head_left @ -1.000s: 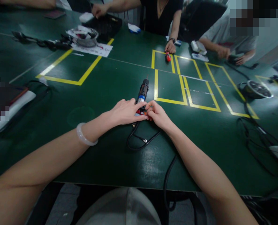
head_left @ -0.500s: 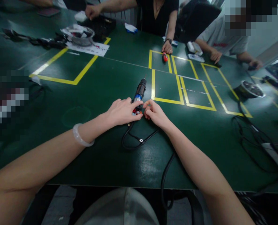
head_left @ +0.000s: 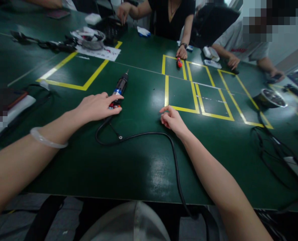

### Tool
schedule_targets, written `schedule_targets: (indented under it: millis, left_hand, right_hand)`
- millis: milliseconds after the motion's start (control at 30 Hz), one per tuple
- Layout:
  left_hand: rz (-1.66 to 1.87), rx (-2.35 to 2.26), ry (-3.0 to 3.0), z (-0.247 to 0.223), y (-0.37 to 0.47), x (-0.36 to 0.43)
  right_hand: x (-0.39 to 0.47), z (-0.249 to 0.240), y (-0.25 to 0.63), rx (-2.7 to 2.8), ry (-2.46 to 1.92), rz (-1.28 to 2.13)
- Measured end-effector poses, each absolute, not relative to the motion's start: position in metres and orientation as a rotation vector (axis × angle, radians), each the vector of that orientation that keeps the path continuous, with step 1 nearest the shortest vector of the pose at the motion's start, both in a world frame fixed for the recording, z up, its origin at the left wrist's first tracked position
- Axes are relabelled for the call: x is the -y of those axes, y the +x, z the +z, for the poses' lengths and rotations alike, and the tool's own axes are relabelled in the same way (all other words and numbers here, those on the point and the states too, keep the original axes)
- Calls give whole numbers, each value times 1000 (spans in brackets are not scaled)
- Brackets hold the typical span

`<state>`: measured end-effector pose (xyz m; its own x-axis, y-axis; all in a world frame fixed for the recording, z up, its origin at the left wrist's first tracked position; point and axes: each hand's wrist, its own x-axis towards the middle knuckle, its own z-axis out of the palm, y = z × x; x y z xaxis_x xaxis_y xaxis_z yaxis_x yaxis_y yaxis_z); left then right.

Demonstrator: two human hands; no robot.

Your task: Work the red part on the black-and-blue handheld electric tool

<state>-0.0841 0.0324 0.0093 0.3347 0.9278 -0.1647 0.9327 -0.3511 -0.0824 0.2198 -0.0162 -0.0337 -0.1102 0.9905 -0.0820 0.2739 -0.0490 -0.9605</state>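
Observation:
My left hand [head_left: 95,106] is wrapped over the rear end of an electric screwdriver [head_left: 119,87] on the green table. The tool has a dark front with a thin bit pointing away from me, a blue and silver band, and some red near my fingers. From its rear runs a black cord [head_left: 151,133], with a small ring terminal [head_left: 120,137] on a thin side lead. Apart from the tool, my right hand [head_left: 172,120] rests by the near edge of a yellow taped square [head_left: 181,108]. Its fingers are loosely curled, the index finger held away, and nothing shows in them.
Across the table, a person's hand [head_left: 182,52] is at a red tool [head_left: 179,62]. More taped rectangles lie right of centre. A round metal bowl [head_left: 92,38] stands on paper at the left, another bowl [head_left: 271,98] at the right, with black cables [head_left: 264,147] near it.
My left hand has moved left with the electric screwdriver, stretching its cord out across the table. My right hand is now well apart from the tool. The opposite person's other hand has shifted right.

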Motion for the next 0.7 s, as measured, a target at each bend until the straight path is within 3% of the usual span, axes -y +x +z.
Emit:
schedule_targets:
  millis: [467,700]
  left_hand:
    - [-386,-2262,2142,3,-219,-136]
    - [-595,-2365,2059,-5,-234,-163]
  right_hand:
    - [15,-38,219,1504,-1380,1180]
    - [14,-40,219,1512,-1378,1186]
